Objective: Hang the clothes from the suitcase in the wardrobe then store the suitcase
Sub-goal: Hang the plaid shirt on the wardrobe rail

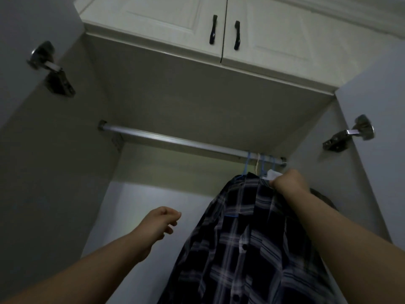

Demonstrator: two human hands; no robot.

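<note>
Right hand (287, 179): raised, closed in a fist on the shoulder of the plaid shirt (247, 244), dark with pale checks, buttoned front facing the camera. Shirt hangs from just left of and below that hand, on a blue hanger (247, 164) hooked over the wardrobe rail (175, 140) directly above the hand, near the rail's right end. Further blue hooks (271, 162) and one pale hook (258, 163), same rail, close above the knuckles; a scrap of white fabric (271, 173) touching the hand's upper edge. Left hand (162, 220): well to the left of the right hand and lower, holding nothing, fingers loosely curled and apart, clear of the shirt. Rail bare above the left hand. Hinges on the open doors: one (51, 69) far above-left of the left hand, one (350, 133) above-right of the right hand. Upper cupboard doors with two black handles (224, 32), high above both hands, shut.
</note>
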